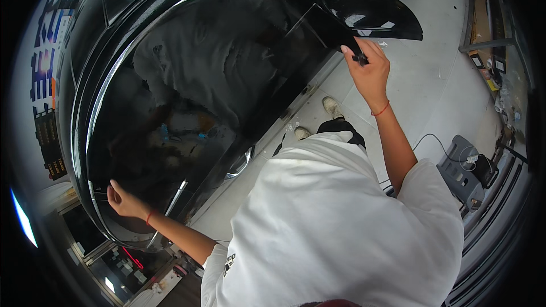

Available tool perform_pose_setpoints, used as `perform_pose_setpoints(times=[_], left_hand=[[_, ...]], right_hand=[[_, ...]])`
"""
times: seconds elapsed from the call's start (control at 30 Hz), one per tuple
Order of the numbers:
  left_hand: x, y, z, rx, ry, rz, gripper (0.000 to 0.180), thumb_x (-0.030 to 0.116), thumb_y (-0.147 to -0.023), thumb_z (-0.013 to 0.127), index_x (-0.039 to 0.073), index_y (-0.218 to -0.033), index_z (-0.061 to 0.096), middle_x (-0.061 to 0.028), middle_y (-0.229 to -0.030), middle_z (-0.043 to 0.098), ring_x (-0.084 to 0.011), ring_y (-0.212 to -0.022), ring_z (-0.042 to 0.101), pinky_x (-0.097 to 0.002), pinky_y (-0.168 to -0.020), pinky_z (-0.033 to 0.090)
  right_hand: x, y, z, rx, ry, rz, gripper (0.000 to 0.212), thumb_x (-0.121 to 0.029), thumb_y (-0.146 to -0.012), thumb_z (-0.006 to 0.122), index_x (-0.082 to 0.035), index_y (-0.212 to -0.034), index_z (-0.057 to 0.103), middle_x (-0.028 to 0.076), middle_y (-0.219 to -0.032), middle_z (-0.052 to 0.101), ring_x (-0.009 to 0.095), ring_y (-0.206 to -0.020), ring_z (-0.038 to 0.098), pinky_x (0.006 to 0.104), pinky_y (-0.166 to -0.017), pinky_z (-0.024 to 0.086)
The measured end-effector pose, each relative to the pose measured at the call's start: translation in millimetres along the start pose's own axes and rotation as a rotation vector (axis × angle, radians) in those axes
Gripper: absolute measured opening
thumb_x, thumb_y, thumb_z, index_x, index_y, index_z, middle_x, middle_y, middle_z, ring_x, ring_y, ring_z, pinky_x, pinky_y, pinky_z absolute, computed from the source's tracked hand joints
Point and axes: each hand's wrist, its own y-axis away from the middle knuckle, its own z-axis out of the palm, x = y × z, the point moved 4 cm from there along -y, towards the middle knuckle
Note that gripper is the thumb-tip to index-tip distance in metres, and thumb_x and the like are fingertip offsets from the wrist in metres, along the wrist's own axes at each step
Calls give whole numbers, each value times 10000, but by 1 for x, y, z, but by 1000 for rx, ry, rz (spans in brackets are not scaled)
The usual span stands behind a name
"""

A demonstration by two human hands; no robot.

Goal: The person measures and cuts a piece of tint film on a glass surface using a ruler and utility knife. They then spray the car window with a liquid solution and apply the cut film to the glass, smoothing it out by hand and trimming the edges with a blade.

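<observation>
A dark, glossy film [216, 57] stretches across the side window of a black car, with wrinkled-looking reflections over it. At the upper right, my right hand [371, 74] pinches a corner of this film just below the black side mirror [378, 14], and a small dark piece shows by the fingers. Far to the left, my left hand [126, 202] is closed, thumb against fingers, at the film's other end near the chrome window trim [91, 131]. Dark film against dark glass makes its edge there hard to see.
A chrome door handle [239, 164] sits below the window. My shoes [331, 106] stand on pale floor tiles beside the car. A grey plastic stand [460, 173] with a cable is at the right, and a shelf rack [489, 45] stands behind it.
</observation>
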Motion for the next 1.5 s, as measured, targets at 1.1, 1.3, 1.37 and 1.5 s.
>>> perform_pose_setpoints(times=[1.1, 1.3, 1.37, 1.5], left_hand=[[413, 126, 303, -1826, -398, 867, 502, 352, -896, 886, -18, -1175, 690, -40, -890, 735, -122, -800, 661, -294, -707, 530], [391, 109, 280, -1642, -242, 1136, 352, 335, -905, 854, 53, -1041, 693, -1, -782, 599, -139, -754, 589, -303, -801, 483], [374, 81, 267, -1564, -330, 1075, 353, 333, -896, 859, 49, -1025, 693, -11, -789, 616, -144, -749, 593, -314, -797, 490], [348, 23, 252, -1592, -820, 873, 540, 445, -757, 936, 39, -1058, 744, -99, -985, 745, -245, -1004, 723, -360, -951, 553]], right_hand=[[112, 22, -6, -79, -663, 502, 303, -187, -1008, 788, 9, -779, 749, -46, -679, 632, 36, -634, 501, 219, -625, 390], [132, 36, 4, -154, -665, 596, 325, -226, -995, 806, -5, -763, 753, -61, -690, 627, 25, -655, 493, 208, -631, 367], [134, 40, 7, -148, -625, 593, 309, -239, -988, 815, 3, -800, 776, -62, -703, 639, 23, -658, 490, 206, -623, 362], [140, 46, 2, -210, -493, 520, 242, -198, -978, 824, 34, -911, 812, -51, -744, 675, 24, -683, 518, 206, -619, 397]])
